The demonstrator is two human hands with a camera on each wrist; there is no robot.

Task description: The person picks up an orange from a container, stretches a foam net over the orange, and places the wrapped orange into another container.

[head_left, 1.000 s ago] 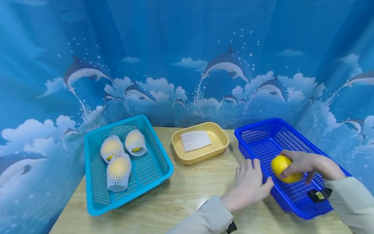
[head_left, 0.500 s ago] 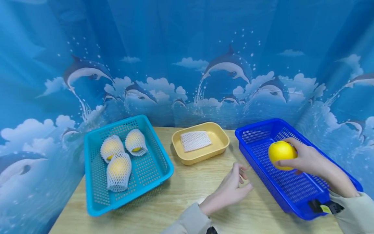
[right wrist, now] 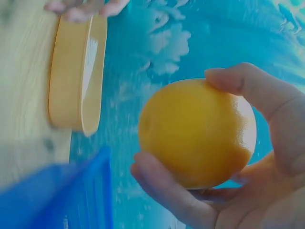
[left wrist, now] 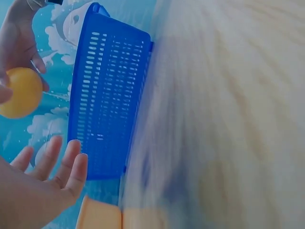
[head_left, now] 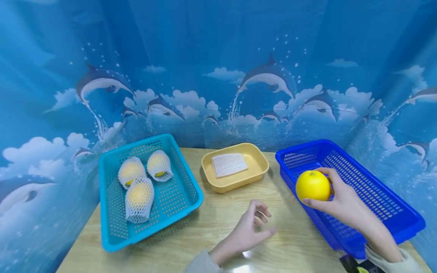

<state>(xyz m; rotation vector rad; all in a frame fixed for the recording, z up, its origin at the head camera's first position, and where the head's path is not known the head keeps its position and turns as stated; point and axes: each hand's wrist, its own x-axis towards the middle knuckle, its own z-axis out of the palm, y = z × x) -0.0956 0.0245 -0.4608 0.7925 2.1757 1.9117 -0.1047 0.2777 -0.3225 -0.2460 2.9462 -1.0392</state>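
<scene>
A round yellow fruit, seemingly an orange [head_left: 313, 185], is gripped between the thumb and fingers of my right hand [head_left: 348, 204], above the near-left rim of the dark blue basket [head_left: 372, 197]. In the right wrist view the orange [right wrist: 195, 133] shows smooth, shiny skin. My left hand [head_left: 244, 231] hovers over the table, its fingers loosely bent and holding nothing. Beyond it a yellow tray [head_left: 254, 163] bears a flat white foam net sleeve [head_left: 228, 165]. Yellow fruits in white foam nets [head_left: 139, 197] lie in the turquoise basket [head_left: 170, 201] at the left.
The wooden table [head_left: 218, 212] carries both baskets and the tray. A blue curtain [head_left: 205, 45] printed with dolphins hangs behind and along both sides. Dark wrist straps show near the sleeves [head_left: 396, 261].
My right hand has lifted the orange out of the blue basket and brought it left and nearer. My left hand has left the basket's rim and drawn back leftward.
</scene>
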